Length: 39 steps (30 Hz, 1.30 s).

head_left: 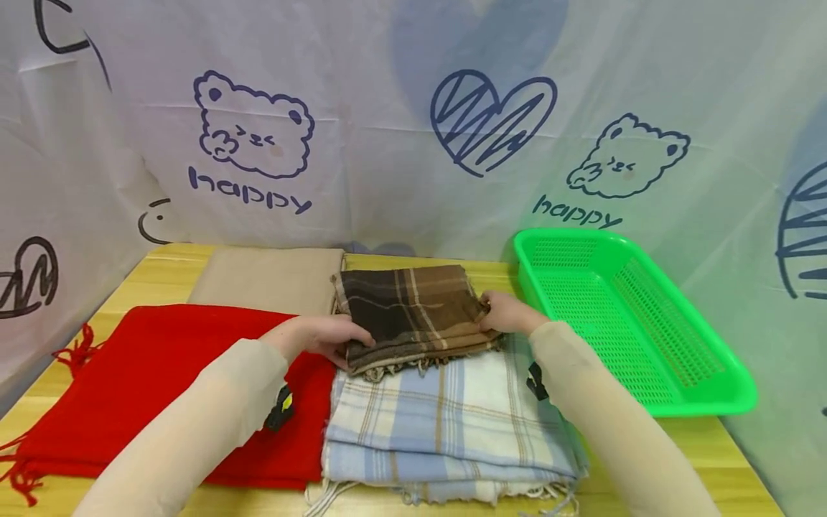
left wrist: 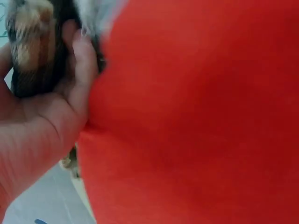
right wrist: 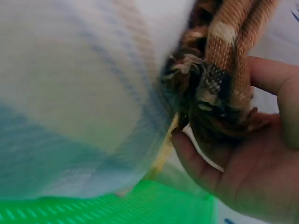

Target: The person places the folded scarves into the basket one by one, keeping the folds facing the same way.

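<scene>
A folded brown plaid scarf (head_left: 413, 305) with a fringed front edge lies over the back part of a folded blue and white plaid scarf (head_left: 446, 424). My left hand (head_left: 323, 337) grips its left front corner, thumb on top and fingers beneath. At the opposite side my right hand (head_left: 507, 314) holds the right edge. The right wrist view shows the folded layers (right wrist: 224, 60) between thumb and fingers. In the left wrist view, the brown plaid cloth (left wrist: 35, 51) sits in the curl of my hand, beside a large stretch of red cloth (left wrist: 196, 112).
A folded red scarf (head_left: 161, 359) with tassels covers the left of the wooden table (head_left: 685, 445). Behind it lies a folded beige cloth (head_left: 265, 276). A green perforated plastic basket (head_left: 698, 309) stands at the right. A printed white curtain (head_left: 375, 143) hangs behind the table.
</scene>
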Each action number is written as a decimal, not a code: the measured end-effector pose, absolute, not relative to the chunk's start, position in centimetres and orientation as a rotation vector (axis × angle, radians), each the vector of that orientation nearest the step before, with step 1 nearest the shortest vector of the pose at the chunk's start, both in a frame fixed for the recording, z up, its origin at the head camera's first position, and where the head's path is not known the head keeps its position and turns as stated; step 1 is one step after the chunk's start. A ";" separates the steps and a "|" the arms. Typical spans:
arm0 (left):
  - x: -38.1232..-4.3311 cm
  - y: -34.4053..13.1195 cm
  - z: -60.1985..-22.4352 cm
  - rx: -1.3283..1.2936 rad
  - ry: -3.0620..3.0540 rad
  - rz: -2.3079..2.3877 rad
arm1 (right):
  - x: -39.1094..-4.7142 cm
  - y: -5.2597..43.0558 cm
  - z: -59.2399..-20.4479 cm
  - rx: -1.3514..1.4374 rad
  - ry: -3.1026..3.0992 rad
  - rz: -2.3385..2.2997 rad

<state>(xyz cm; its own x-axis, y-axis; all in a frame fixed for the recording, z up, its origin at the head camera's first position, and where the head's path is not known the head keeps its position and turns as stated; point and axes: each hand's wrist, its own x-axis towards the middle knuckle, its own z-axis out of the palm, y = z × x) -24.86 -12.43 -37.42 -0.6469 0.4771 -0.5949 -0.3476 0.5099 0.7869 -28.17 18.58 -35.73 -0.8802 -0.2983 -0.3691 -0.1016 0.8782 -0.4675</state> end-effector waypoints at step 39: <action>-21.2 -10.0 -36.4 0.195 1.682 1.291 | -25.0 18.5 -38.0 0.225 2.121 -1.548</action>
